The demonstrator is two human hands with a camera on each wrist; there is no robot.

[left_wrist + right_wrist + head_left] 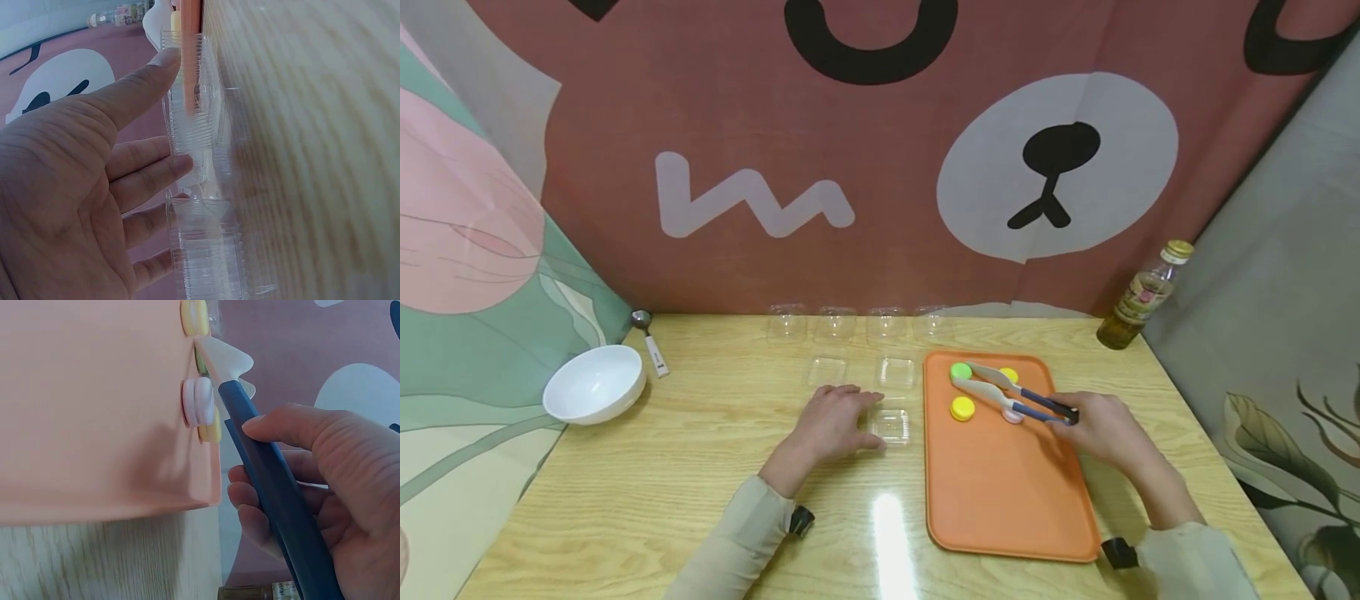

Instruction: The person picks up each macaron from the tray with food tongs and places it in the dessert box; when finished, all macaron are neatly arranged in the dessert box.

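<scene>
Sleeves (730,542) run off the bottom edge. Left hand (835,425) spreads nearly straight fingers at a clear box (892,427), at its three o'clock; contact is unclear. Right hand (1101,425) grips tongs (987,390) pointing ten o'clock, half-hiding a pink macaron (1012,417) on the tray (1000,492).

A white bowl (593,387) sits near the left edge of the wooden table (625,492), a white-handled spoon (653,346) lying just beside it. A gold-capped bottle (1142,300) stands in the back right corner. Behind hangs a reddish-brown cloth (737,100) with a cartoon face; a grey leaf-patterned cloth (1285,275) covers the right side.
</scene>
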